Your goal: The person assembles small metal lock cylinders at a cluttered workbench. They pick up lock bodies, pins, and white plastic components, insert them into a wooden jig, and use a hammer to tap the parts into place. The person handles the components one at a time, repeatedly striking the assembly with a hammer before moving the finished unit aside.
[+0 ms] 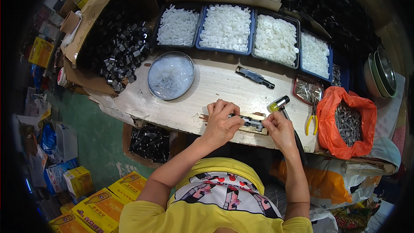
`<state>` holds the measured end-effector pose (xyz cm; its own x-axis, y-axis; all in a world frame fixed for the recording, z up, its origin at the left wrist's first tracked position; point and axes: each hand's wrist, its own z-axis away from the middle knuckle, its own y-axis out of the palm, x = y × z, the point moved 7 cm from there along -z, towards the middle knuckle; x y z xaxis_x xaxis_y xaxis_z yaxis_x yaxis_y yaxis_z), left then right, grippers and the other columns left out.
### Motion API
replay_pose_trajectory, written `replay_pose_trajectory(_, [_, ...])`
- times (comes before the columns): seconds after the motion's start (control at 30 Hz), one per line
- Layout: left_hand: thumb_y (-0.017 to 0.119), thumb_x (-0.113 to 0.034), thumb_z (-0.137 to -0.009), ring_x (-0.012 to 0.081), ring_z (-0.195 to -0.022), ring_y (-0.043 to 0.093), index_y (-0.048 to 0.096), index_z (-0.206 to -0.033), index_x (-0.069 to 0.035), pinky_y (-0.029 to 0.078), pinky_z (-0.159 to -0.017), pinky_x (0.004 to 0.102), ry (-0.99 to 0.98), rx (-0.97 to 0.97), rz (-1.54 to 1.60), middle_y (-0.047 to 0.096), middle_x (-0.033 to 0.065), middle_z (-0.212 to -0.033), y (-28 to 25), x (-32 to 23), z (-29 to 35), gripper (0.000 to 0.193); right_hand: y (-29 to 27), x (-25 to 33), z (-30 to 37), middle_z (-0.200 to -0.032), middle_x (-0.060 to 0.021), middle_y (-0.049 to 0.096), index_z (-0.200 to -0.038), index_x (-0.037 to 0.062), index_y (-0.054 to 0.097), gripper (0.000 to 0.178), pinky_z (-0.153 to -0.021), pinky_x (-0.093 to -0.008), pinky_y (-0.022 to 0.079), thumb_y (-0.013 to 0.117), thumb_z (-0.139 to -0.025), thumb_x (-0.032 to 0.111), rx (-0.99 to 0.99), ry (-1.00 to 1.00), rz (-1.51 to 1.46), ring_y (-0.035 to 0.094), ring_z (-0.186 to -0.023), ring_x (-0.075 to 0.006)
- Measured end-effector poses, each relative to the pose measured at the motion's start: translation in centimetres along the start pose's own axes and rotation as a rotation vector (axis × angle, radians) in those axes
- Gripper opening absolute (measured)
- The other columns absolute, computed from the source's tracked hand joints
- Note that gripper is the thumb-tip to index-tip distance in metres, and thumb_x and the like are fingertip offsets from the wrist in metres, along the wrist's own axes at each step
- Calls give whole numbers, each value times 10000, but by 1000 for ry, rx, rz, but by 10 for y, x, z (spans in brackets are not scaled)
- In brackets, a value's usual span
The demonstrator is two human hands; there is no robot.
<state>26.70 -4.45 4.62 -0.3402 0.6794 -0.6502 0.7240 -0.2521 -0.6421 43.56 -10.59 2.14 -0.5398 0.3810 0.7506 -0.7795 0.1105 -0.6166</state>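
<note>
A narrow black and grey mechanical part [252, 123] lies on a pale wooden block [258, 131] at the table's near edge. My left hand [223, 121] is closed on the part's left end, its fingertips pressed together there. At the other end, the thumb and forefinger of my right hand [280, 129] are pinched; whatever they hold is too small to make out. Just beyond my right hand is a hammer [279, 103] with a yellow and a black face, its dark handle passing behind my wrist. Farther back on the table rests a similar black part [255, 77].
Bins of white plastic pieces [225, 28] line the back. A metal bowl [171, 76] with clear bags and a carton of dark metal pieces [125, 54] are left. Rightward are yellow-handled pliers [311, 124], a tray of metal pieces [307, 89] and an orange bag of grey pieces [347, 123].
</note>
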Motion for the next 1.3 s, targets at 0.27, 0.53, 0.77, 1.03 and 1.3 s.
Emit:
replay_pose_trajectory(0.27, [695, -114, -645, 192, -877, 458, 629, -715, -128, 264, -766, 345, 35, -1, -33, 539, -13, -861, -1, -3, 1, 97, 2, 74, -68, -911, -79, 532, -940, 49, 595, 237, -734, -386, 361, 647, -746, 176, -371, -573, 535, 483, -882, -245])
replay_pose_trajectory(0.53, [733, -155, -637, 222, -924, 463, 612, -927, -102, 298, -796, 343, -63, -80, 47, 544, 45, -993, -21, 4, 8, 318, -1, 79, -53, -934, -82, 500, -1033, 76, 576, 310, -736, -392, 302, 648, -740, 147, -230, -675, 352, 451, -890, -248])
replay_pose_trajectory(0.77, [757, -165, -612, 238, -964, 445, 609, -1035, -89, 315, -833, 355, -124, -97, 27, 529, 71, -1038, -36, 17, 20, 454, 23, 82, 15, -926, -70, 497, -1044, 72, 568, 351, -739, -384, 293, 660, -705, 96, -51, -676, 371, 446, -857, -239])
replay_pose_trajectory(1.03, [751, -198, -619, 228, -956, 442, 641, -980, -108, 302, -833, 351, -119, -66, -16, 532, 50, -1028, -37, 24, 18, 388, 41, 85, 14, -908, -61, 490, -1041, 63, 566, 353, -737, -395, 292, 659, -702, 92, -27, -687, 431, 437, -854, -235])
replay_pose_trajectory(1.3, [739, -210, -631, 220, -946, 439, 649, -963, -129, 288, -810, 366, -33, 104, -26, 533, 22, -1004, -30, 28, 7, 353, 38, 82, 13, -926, -78, 497, -1044, 54, 568, 337, -759, -396, 302, 651, -722, 105, -14, -667, 370, 447, -873, -244])
